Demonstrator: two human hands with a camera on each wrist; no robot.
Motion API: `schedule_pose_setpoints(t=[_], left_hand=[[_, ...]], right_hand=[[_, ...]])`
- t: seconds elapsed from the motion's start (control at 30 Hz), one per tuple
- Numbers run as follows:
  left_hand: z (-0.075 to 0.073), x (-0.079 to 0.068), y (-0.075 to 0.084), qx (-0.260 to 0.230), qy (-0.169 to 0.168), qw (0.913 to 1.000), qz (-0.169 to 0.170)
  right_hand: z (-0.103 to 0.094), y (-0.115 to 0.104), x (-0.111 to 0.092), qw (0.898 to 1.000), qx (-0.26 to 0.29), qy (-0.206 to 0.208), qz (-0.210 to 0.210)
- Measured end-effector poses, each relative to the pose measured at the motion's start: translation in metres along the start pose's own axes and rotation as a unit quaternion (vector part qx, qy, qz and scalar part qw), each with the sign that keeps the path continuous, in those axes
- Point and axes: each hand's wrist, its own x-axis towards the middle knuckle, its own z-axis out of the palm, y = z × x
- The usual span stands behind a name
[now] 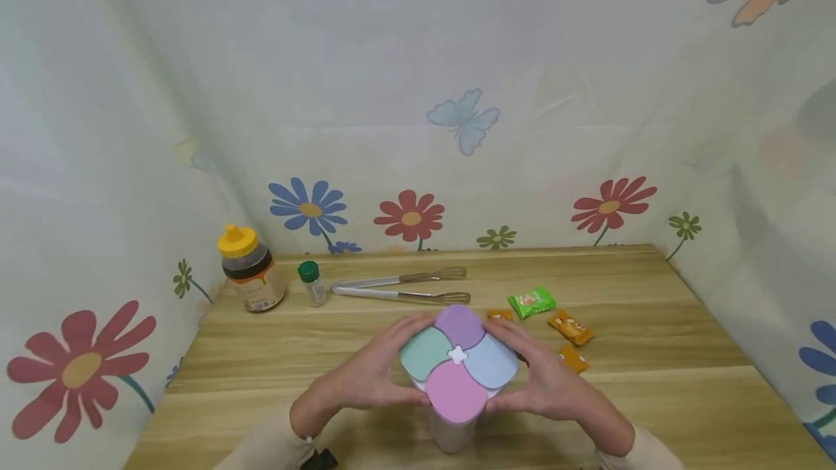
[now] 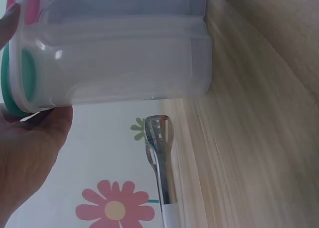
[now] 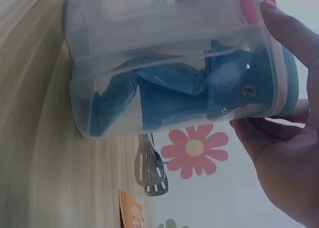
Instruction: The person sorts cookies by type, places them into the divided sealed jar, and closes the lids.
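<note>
A clear plastic storage container stands near the front of the table, its lid made of purple, green, blue and pink petal-shaped flaps. My left hand grips the lid's left edge, thumb at the near side and fingers at the far side. On the opposite edge, my right hand holds the lid the same way. Blue wrapped packets show through the container's wall in the right wrist view. The compartment facing the left wrist camera looks cloudy, with no packets visible in it.
Metal tongs with slotted ends lie behind the container. A yellow-capped squeeze bottle and a green-capped shaker stand at the back left. One green packet and several orange packets lie at the right.
</note>
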Motion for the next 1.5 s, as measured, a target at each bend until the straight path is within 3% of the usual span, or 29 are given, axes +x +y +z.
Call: schedule_pose_setpoints(t=[0.23, 0.47, 0.8, 1.07, 1.5], left_hand=[[0.007, -0.005, 0.004, 0.015, 0.03, 0.9994, -0.008], [0.011, -0.003, 0.012, 0.01, 0.046, 0.9982, -0.036], [0.01, -0.005, 0.018, 0.03, 0.047, 0.9966, -0.061], [0.016, -0.009, 0.02, 0.038, 0.077, 0.9942, -0.064], [0.023, -0.011, 0.026, 0.024, 0.104, 0.9895, -0.097]], right_hand=[[-0.004, 0.005, 0.004, 0.999, 0.026, -0.026, 0.001], [-0.007, 0.016, 0.007, 0.993, 0.111, -0.044, -0.021], [-0.009, 0.02, 0.016, 0.984, 0.152, -0.073, -0.059], [-0.01, 0.025, 0.021, 0.975, 0.187, -0.101, -0.066], [-0.013, 0.032, 0.031, 0.972, 0.185, -0.122, -0.083]])
